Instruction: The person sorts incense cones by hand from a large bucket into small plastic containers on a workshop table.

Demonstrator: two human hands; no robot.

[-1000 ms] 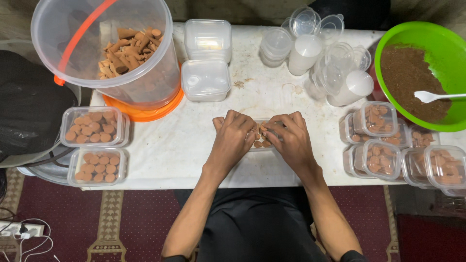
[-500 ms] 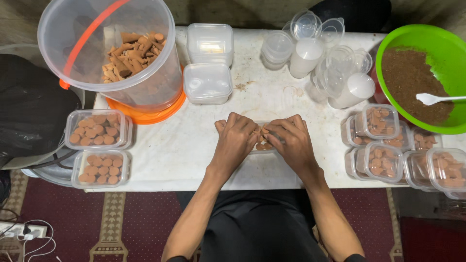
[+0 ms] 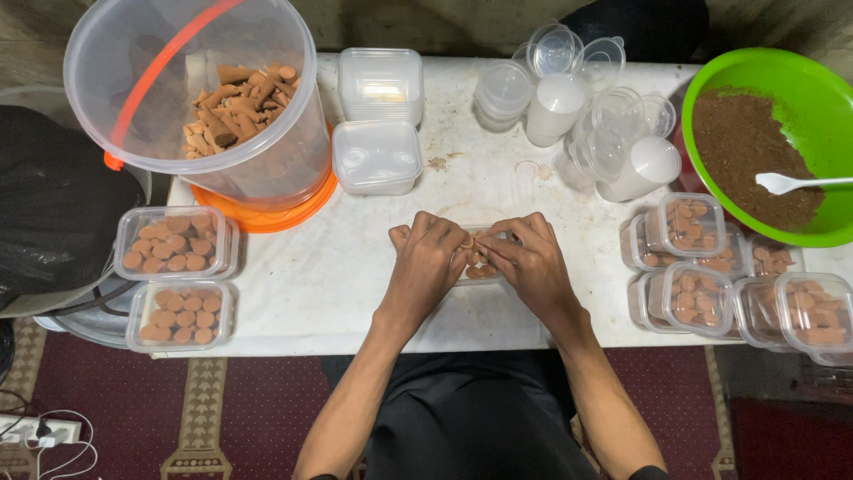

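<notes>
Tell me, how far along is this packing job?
Well under way, I'd judge. Done: filled clear boxes sit at the left and piled at the right. In hand: the left hand and right hand both work over a small clear box of brown pieces. Left: brown pieces remain in the big tub, and empty boxes wait stacked.
</notes>
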